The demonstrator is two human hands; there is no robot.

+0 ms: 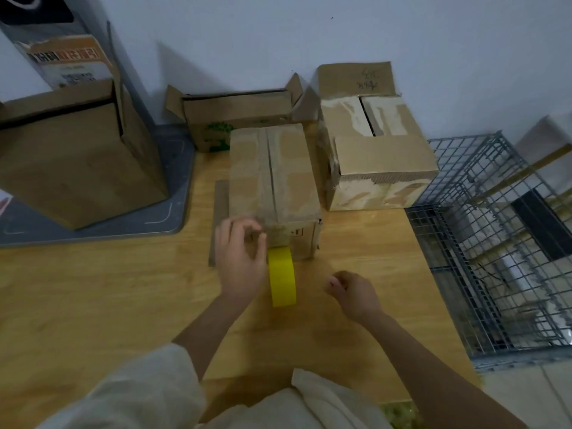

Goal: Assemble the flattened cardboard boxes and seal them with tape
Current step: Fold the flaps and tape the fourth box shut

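tape roll [282, 277] gripped by left hand [240, 258]; right hand [356, 294] empty.

A wooden worktop [93, 305] runs up to a pale wall [247, 32]. On its far left lies a grey mat [173, 193]. A tall dark panel with an orange-and-white printed label [66, 61] leans against the wall there. Off the worktop's right edge stands a grey wire mesh cage [483, 274].
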